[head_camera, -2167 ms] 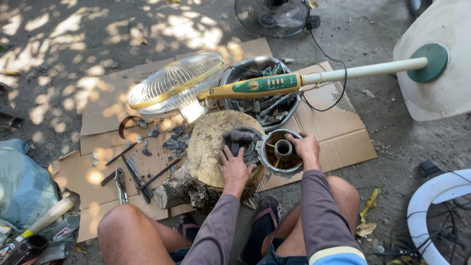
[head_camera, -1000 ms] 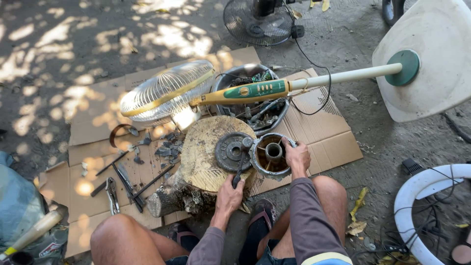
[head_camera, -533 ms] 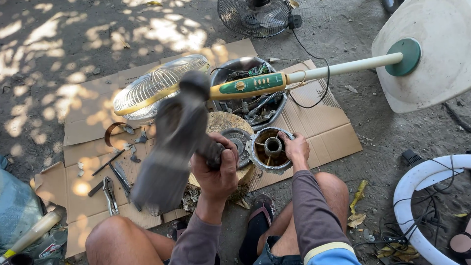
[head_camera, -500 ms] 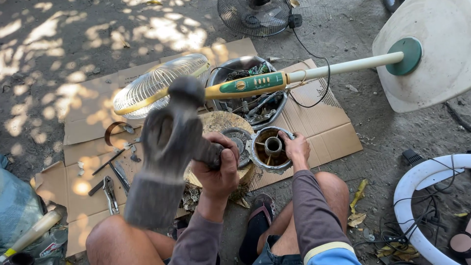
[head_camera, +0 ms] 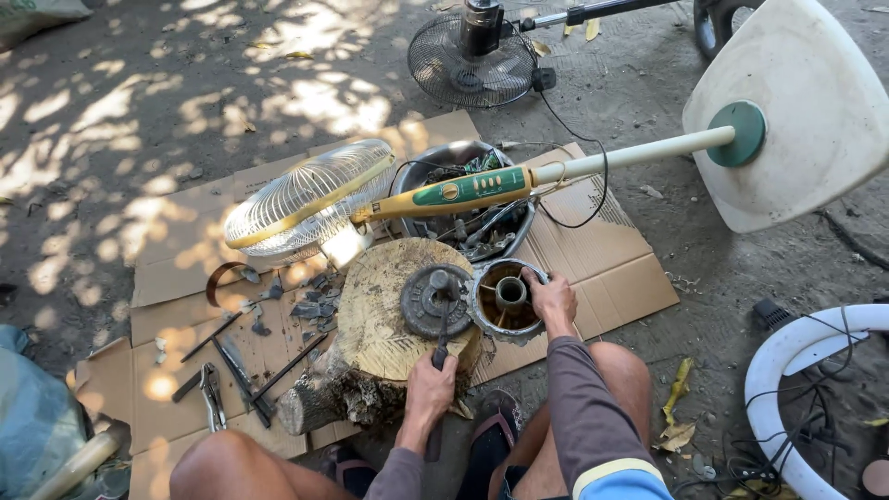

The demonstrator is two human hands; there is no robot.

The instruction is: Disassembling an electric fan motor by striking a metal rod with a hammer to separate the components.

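A person sits on flattened cardboard [head_camera: 593, 250] in dappled shade, a stand fan [head_camera: 519, 181] lying across the far side, its white base [head_camera: 806, 120] tipped up at right and its wire guard [head_camera: 306, 194] at left. Between the knees stands a wood stump [head_camera: 380, 306] serving as an anvil. On its top lies a dark round metal casting [head_camera: 421, 301], and just right of it, at the stump's edge, sits the open fan motor housing [head_camera: 505, 301]. The right hand [head_camera: 554, 298] is closed over the housing's right rim, steadying it. The left hand [head_camera: 431, 389] is clamped on the handle of a hammer [head_camera: 442, 324], whose head rests on the casting. Both motor parts look heavy, rigid and possibly brittle, best held by the outer rim. Pliers [head_camera: 211, 393] and rods lie near left.
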